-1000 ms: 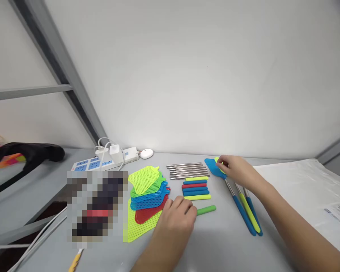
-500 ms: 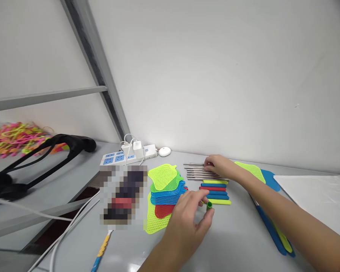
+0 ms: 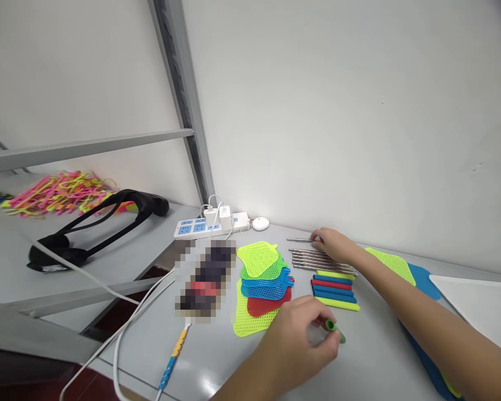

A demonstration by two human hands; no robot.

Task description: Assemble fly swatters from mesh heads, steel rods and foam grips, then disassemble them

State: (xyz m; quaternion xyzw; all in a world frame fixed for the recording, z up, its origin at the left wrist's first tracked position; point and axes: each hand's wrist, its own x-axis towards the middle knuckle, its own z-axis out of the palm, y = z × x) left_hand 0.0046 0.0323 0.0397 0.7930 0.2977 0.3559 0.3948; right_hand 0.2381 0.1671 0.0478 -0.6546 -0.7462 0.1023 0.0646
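My left hand (image 3: 300, 340) is closed in a pinch around a short green plastic tube (image 3: 337, 331), its open end facing up. At the back of the table, my right hand (image 3: 333, 243) is closed on a thin metal rod (image 3: 299, 239), just beyond a row of similar metal rods (image 3: 313, 259). Several coloured handle tubes (image 3: 333, 292), yellow, blue and red, lie side by side nearer to me. To their left is a fanned stack of perforated fly swatter heads (image 3: 258, 260) in yellow-green, green, blue and red.
A white power strip (image 3: 242, 224) with plugs sits by the wall, left of a white oval case (image 3: 260, 224). A blurred-out phone-like object (image 3: 211, 278) trails a cable. Swatters (image 3: 390, 265) lie under my right forearm. A black headset-like frame (image 3: 121, 223) rests on the left.
The view has swung left. The farthest rod now lies farther apart from the row, held in my right hand. My left hand has tilted, and more of the green tube shows.
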